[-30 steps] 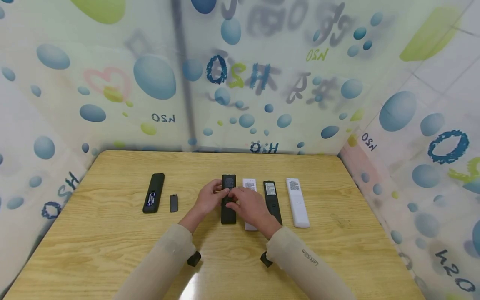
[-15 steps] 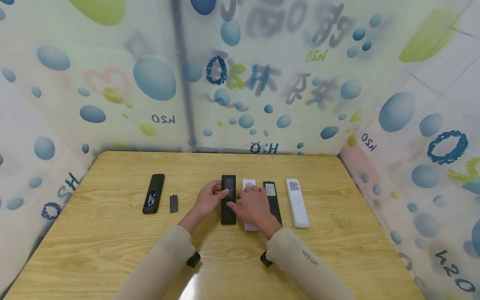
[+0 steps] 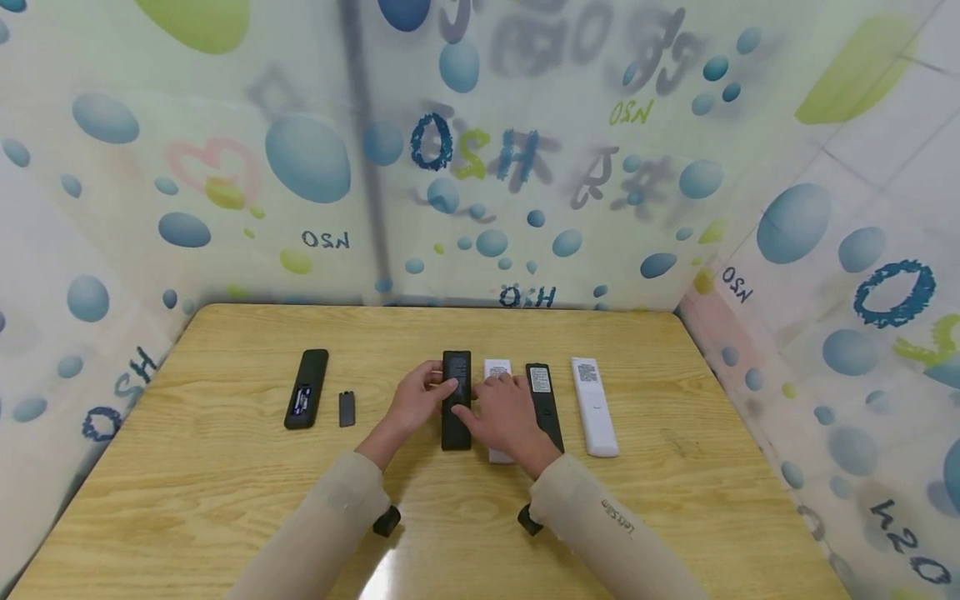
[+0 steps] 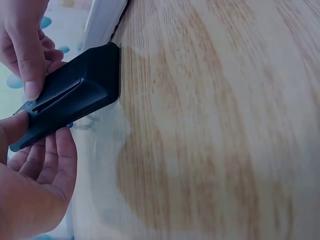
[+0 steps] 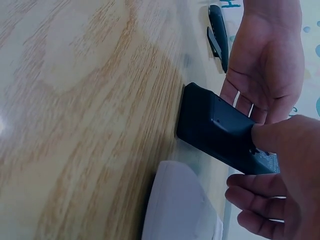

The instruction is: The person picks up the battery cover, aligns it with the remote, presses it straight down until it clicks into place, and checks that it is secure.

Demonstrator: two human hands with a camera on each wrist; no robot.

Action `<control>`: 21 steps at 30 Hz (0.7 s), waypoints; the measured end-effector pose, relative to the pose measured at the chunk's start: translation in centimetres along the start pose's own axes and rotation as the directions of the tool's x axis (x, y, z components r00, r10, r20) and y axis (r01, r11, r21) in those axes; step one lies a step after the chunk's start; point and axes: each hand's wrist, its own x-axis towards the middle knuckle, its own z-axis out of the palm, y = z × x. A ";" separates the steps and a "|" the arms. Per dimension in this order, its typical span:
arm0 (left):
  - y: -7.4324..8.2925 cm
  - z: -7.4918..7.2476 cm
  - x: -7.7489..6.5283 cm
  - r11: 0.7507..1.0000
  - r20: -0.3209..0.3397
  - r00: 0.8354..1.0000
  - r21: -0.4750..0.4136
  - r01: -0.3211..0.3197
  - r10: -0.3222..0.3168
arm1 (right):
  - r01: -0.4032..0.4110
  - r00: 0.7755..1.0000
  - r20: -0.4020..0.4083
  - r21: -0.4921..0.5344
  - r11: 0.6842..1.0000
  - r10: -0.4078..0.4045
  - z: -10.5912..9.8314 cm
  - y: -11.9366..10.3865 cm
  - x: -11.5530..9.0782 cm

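A black remote control (image 3: 457, 433) lies back side up at the middle of the table. My left hand (image 3: 415, 400) holds its left side, with the thumb on its back and the fingers along the edge. From the right, my right hand (image 3: 510, 417) has its thumb on the back cover, while its bent fingers sit beside the opposite edge. The left wrist view shows a seam along the cover of the black remote (image 4: 95, 82); I cannot tell whether it has lifted. A white remote control (image 3: 498, 366) is partly hidden beneath my right hand.
Farther right lie a black remote control (image 3: 541, 380) with a white label and a white remote control (image 3: 596, 412). On the left, a black remote (image 3: 309, 371) has its battery compartment uncovered, and a small dark battery cover (image 3: 347, 409) lies beside it. Patterned walls (image 3: 487, 208) border the table (image 3: 225, 467).
The fingers of my right hand have shifted off the black remote to its right side, leaving the thumb on the cover. My left hand has stayed in place.
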 end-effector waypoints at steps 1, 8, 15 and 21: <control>0.0 0.0 0.0 1.000 0.000 1.000 0.000 0.000 0.000 | -0.006 1.000 0.003 0.008 1.000 0.006 0.0 -0.1 0.0; -0.1 0.0 0.0 1.000 -0.003 1.000 0.009 0.001 -0.001 | -0.056 0.998 0.029 0.063 0.996 0.054 -0.1 -0.4 0.3; -0.1 -0.1 0.0 1.000 0.004 1.000 0.011 -0.004 0.004 | -0.050 0.998 0.048 0.075 0.996 0.047 -0.2 -0.4 0.4; -0.1 -0.1 0.0 1.000 0.004 1.000 0.005 -0.012 0.012 | -0.045 0.998 0.036 0.059 0.997 0.043 -0.3 -0.5 0.4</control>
